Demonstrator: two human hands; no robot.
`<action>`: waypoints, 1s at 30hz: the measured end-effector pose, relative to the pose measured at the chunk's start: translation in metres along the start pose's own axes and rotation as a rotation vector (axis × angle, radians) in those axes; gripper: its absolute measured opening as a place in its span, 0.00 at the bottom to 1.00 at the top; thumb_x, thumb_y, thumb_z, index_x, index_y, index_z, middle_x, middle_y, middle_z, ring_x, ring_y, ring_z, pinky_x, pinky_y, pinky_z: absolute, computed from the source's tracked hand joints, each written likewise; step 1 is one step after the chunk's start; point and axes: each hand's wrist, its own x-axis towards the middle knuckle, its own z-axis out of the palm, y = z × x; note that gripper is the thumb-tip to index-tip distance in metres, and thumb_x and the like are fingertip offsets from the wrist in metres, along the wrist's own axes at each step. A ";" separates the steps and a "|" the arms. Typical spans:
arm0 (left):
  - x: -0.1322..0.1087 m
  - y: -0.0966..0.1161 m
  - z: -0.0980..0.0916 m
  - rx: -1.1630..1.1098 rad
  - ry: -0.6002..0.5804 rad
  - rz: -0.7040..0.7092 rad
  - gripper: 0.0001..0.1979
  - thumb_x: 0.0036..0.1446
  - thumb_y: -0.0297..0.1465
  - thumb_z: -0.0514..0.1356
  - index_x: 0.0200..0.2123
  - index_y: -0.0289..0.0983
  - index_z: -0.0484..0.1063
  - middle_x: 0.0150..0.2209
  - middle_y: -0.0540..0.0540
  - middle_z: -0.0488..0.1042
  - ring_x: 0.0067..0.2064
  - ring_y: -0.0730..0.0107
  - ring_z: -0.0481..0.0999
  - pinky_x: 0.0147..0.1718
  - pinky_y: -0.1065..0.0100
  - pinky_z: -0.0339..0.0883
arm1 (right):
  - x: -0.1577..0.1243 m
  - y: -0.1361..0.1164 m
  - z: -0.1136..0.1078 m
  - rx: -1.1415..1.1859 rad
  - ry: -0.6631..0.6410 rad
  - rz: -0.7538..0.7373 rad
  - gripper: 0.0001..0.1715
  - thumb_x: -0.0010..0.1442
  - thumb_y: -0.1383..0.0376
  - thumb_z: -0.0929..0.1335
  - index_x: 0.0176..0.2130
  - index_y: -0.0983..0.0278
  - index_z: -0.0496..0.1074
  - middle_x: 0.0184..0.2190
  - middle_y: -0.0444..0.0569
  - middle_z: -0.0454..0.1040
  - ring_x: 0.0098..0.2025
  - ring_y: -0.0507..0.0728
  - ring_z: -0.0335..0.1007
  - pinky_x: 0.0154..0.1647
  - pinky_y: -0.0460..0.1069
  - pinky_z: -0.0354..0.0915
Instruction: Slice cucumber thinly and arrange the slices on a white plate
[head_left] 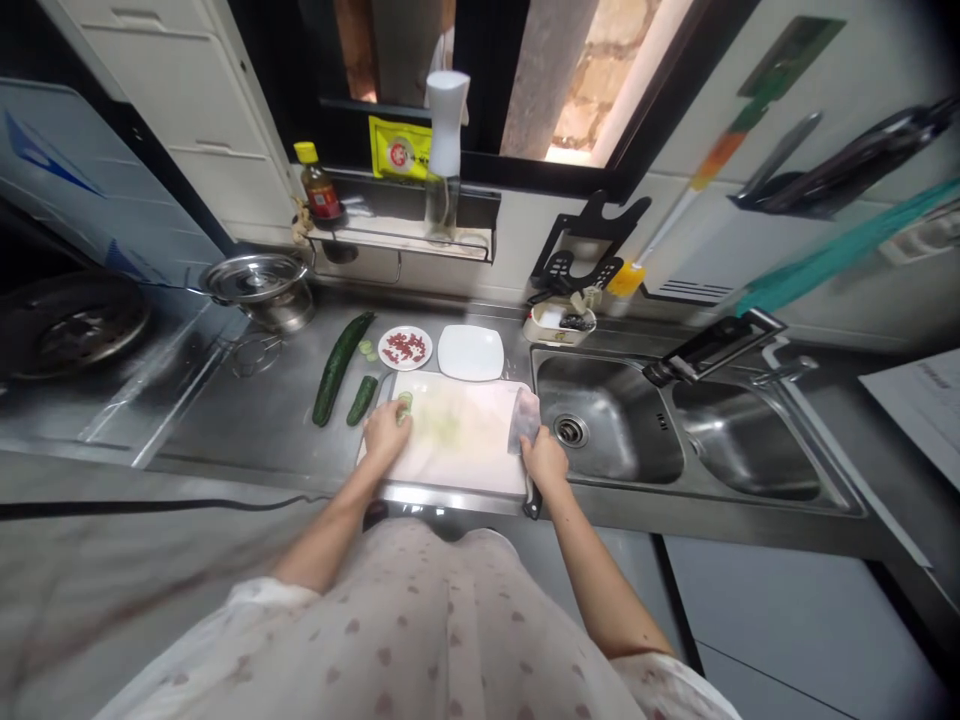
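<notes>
Two bare hands worked at the cutting board [480, 455]. The left hand [386, 432] lay at the board's left edge, its fingers curled down over a small cucumber stub [405, 403] and pinning it to the board. The right hand [545, 462] was clenched round the handle of a cleaver [525, 420], whose broad blade stood over the board's right edge, well apart from the stub.

To my judgement, the slicing would go best with the left fingertips tucked back behind the knuckles, and with the stub brought toward the middle, since it sat very near the board's rim. A pale green smear across the board's middle was too blurred to name.

Just left of the board, on the steel counter [247, 430], lay a short cucumber piece [362, 399] and a whole cucumber [341, 365], with a few loose slices [367, 350] beyond them. Behind the board stood a round plate [385, 350] of red bits and a square white plate [470, 352]. The sink [615, 440] opened right beside the cleaver, leaving the blade little room on that side.
</notes>
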 end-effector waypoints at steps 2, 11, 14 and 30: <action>0.013 0.010 0.004 -0.028 -0.007 0.027 0.17 0.56 0.35 0.56 0.49 0.42 0.70 0.47 0.46 0.75 0.50 0.62 0.71 0.50 0.66 0.60 | 0.002 -0.002 -0.002 -0.037 -0.043 0.031 0.24 0.66 0.55 0.59 0.52 0.69 0.63 0.45 0.63 0.73 0.46 0.63 0.72 0.43 0.51 0.63; 0.058 0.040 0.027 -0.152 -0.071 -0.003 0.17 0.54 0.33 0.57 0.47 0.38 0.73 0.43 0.43 0.78 0.47 0.61 0.74 0.46 0.68 0.63 | 0.008 -0.006 -0.007 -0.085 -0.105 0.012 0.21 0.66 0.57 0.60 0.51 0.70 0.64 0.44 0.66 0.73 0.47 0.63 0.72 0.44 0.52 0.63; 0.071 0.046 0.030 -0.156 -0.093 -0.025 0.18 0.53 0.34 0.58 0.48 0.38 0.73 0.42 0.42 0.78 0.48 0.60 0.74 0.46 0.67 0.63 | 0.012 -0.009 -0.013 -0.096 -0.144 0.012 0.22 0.65 0.58 0.61 0.52 0.72 0.65 0.46 0.66 0.73 0.49 0.63 0.71 0.45 0.52 0.63; 0.122 0.071 0.059 -0.234 -0.130 -0.132 0.16 0.54 0.37 0.58 0.43 0.35 0.75 0.44 0.39 0.77 0.47 0.58 0.75 0.43 0.67 0.64 | 0.117 -0.064 -0.019 0.319 0.033 -0.069 0.17 0.63 0.63 0.61 0.48 0.67 0.71 0.44 0.60 0.75 0.47 0.60 0.71 0.45 0.48 0.62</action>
